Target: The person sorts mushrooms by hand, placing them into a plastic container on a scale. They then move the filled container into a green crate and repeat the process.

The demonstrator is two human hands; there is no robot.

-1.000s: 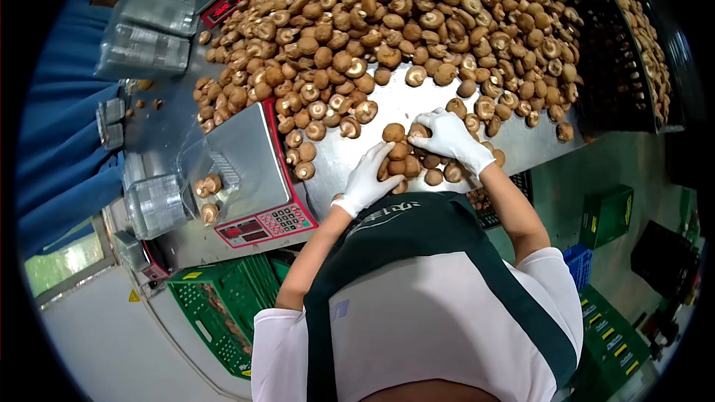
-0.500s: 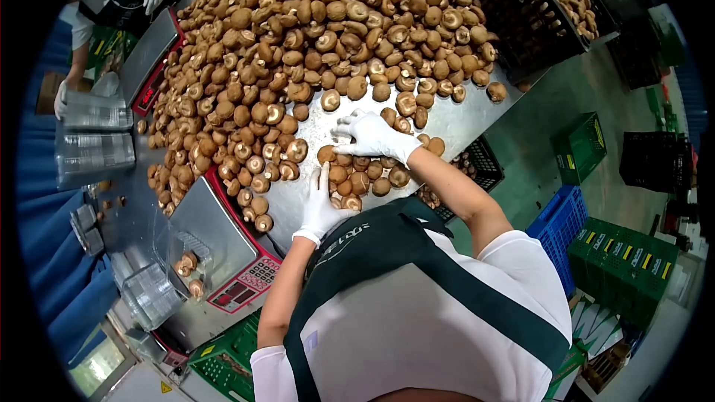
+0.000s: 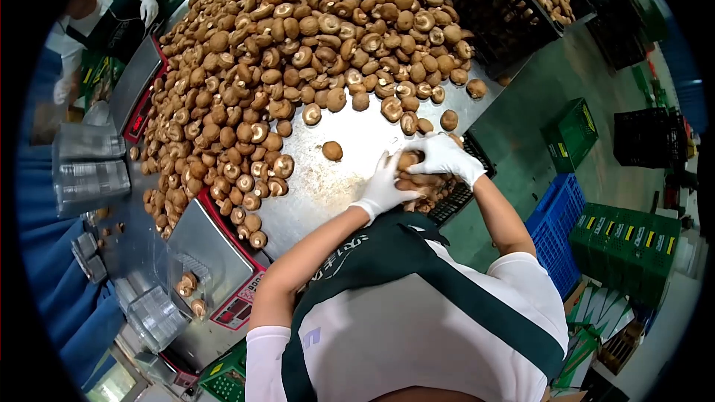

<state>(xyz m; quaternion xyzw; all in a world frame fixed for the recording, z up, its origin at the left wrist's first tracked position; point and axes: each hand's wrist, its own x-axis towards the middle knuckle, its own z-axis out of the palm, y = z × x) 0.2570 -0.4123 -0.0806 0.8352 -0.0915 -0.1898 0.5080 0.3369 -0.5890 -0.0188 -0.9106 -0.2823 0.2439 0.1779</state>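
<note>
Between my two white-gloved hands is a cluster of brown shiitake mushrooms [image 3: 418,184], at the near right edge of the metal table [image 3: 320,192]. My left hand [image 3: 383,187] presses on the cluster's left side with its fingers curved along it. From the right and above, my right hand [image 3: 445,159] cups the same mushrooms, its fingers bent over them. A black crate [image 3: 456,205] sits below the table edge, partly hidden by my hand. One single mushroom [image 3: 332,151] lies left of my hands, and a large mushroom heap [image 3: 313,45] spreads over the far side.
At left are a red-framed scale [image 3: 216,242] and stacked clear plastic trays [image 3: 91,167]. A co-worker's gloved hand [image 3: 149,9] shows at upper left. A black crate of mushrooms [image 3: 514,11], a blue crate [image 3: 553,234] and green crates [image 3: 622,253] stand at right.
Both hands have moved right toward the table edge, sweeping the near mushrooms together with them. One mushroom stays behind on the metal. The view has shifted slightly.
</note>
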